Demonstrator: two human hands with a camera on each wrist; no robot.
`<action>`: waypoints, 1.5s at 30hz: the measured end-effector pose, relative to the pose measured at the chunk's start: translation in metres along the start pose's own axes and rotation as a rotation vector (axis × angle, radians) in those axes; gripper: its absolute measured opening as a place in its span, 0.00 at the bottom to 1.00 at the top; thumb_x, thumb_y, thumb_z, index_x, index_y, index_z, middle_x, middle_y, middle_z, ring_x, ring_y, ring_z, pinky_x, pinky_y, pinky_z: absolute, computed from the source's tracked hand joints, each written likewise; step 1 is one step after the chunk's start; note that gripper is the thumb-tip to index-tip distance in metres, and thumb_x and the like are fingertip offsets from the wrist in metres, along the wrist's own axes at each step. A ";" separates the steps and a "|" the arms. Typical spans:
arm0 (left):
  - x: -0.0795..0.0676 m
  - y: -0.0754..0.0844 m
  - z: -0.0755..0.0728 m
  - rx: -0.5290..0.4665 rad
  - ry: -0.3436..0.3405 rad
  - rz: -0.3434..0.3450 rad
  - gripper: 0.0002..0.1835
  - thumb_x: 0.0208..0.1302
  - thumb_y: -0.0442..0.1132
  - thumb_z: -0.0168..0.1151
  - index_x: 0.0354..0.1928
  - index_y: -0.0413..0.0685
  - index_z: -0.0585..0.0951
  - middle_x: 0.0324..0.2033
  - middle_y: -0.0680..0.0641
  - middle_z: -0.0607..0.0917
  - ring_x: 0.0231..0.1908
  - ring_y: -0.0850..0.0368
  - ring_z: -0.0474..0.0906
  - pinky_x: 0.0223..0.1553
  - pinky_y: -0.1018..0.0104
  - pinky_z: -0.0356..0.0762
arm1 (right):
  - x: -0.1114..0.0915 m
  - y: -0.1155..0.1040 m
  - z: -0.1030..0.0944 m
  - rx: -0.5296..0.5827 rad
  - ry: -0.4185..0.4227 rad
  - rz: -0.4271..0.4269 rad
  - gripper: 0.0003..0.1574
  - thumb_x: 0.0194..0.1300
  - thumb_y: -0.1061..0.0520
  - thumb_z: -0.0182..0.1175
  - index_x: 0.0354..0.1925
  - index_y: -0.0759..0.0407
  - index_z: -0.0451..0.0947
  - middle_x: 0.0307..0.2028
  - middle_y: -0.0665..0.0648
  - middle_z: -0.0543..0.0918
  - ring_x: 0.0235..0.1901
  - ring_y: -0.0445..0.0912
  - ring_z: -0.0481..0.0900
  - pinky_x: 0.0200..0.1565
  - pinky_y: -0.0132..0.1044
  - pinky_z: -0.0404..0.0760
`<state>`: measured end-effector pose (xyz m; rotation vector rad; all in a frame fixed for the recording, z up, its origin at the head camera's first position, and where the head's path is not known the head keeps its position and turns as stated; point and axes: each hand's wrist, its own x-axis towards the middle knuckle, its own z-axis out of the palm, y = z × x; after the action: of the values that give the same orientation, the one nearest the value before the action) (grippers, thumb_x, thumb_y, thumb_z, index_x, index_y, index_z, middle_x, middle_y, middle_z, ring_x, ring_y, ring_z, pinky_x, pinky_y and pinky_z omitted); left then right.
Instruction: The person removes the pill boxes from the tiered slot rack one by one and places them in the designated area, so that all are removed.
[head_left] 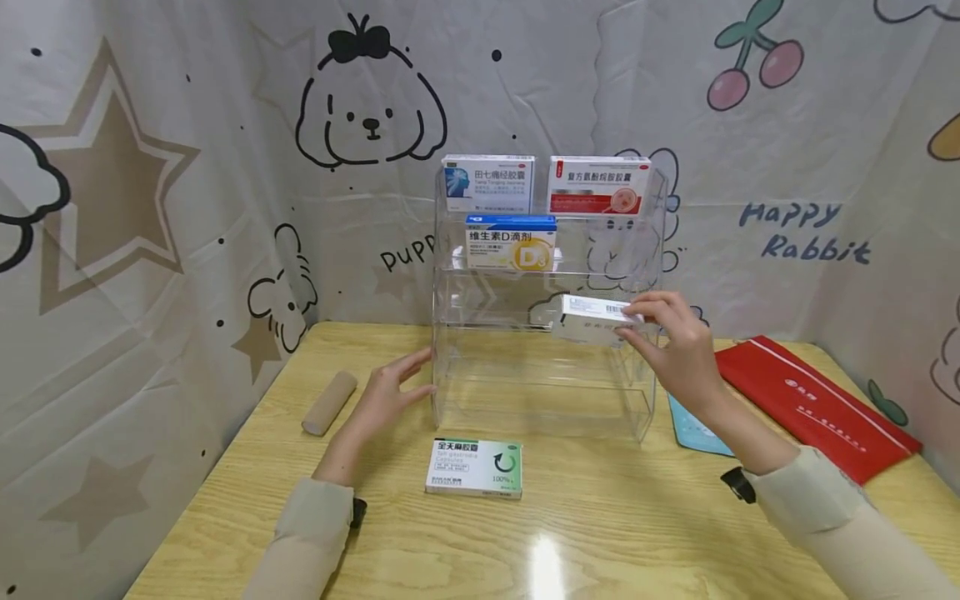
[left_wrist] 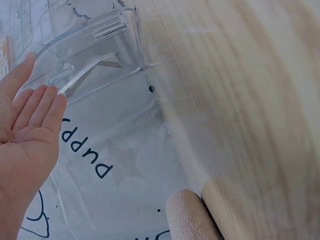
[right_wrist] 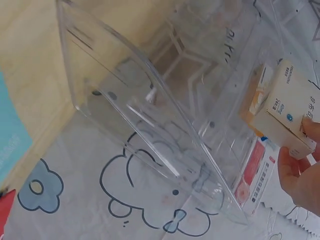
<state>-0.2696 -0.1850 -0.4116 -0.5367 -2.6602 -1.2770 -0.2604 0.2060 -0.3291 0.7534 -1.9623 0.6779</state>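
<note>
My right hand [head_left: 682, 354] pinches one end of a white medicine box [head_left: 588, 321] between thumb and fingers. The box is held level in front of the clear acrylic tiered rack [head_left: 491, 324], near its middle shelf on the right. In the right wrist view, the box [right_wrist: 285, 107] shows small print and a blue round mark. My left hand [head_left: 390, 390] is at the rack's left side, fingers extended and fingertips right at the panel; the left wrist view shows its palm [left_wrist: 30, 145] bare.
On the upper tiers stand a blue-and-white box [head_left: 491, 185], a red-and-white box [head_left: 598, 187] and a vitamin D box [head_left: 510, 244]. A green-and-white capsule box [head_left: 474, 469] lies before the rack. A tan cylinder [head_left: 330, 404] lies left; a red pouch [head_left: 817, 408] and light-blue item [head_left: 697, 427] lie right.
</note>
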 end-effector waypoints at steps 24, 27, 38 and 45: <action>0.000 0.005 -0.002 -0.002 0.000 -0.002 0.33 0.62 0.34 0.66 0.69 0.40 0.68 0.67 0.37 0.72 0.65 0.38 0.72 0.67 0.51 0.74 | -0.093 -0.038 -0.009 0.145 -0.304 0.048 0.25 0.37 0.70 0.78 0.36 0.56 0.80 0.38 0.50 0.81 0.35 0.40 0.79 0.38 0.16 0.82; -0.001 0.005 -0.002 -0.007 -0.001 -0.003 0.33 0.62 0.34 0.66 0.69 0.39 0.68 0.67 0.36 0.72 0.65 0.38 0.72 0.67 0.50 0.74 | -0.101 -0.040 -0.008 0.186 -0.340 0.074 0.25 0.38 0.70 0.77 0.36 0.55 0.79 0.37 0.49 0.81 0.35 0.38 0.79 0.37 0.17 0.82; -0.003 0.003 -0.001 -0.013 0.000 0.003 0.33 0.62 0.34 0.66 0.69 0.39 0.69 0.67 0.36 0.73 0.65 0.38 0.72 0.67 0.50 0.74 | -0.114 -0.045 -0.008 0.257 -0.525 0.252 0.18 0.49 0.67 0.73 0.35 0.53 0.77 0.38 0.47 0.79 0.38 0.34 0.79 0.32 0.25 0.87; -0.002 0.005 -0.001 -0.012 -0.005 0.001 0.33 0.62 0.34 0.66 0.69 0.39 0.68 0.66 0.36 0.73 0.65 0.37 0.72 0.66 0.50 0.75 | -0.116 -0.044 -0.006 0.285 -0.567 0.325 0.15 0.51 0.66 0.72 0.34 0.55 0.78 0.36 0.50 0.78 0.37 0.35 0.79 0.32 0.25 0.87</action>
<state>-0.2660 -0.1838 -0.4081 -0.5433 -2.6572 -1.2936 -0.1776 0.2081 -0.4212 0.8732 -2.5745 1.0387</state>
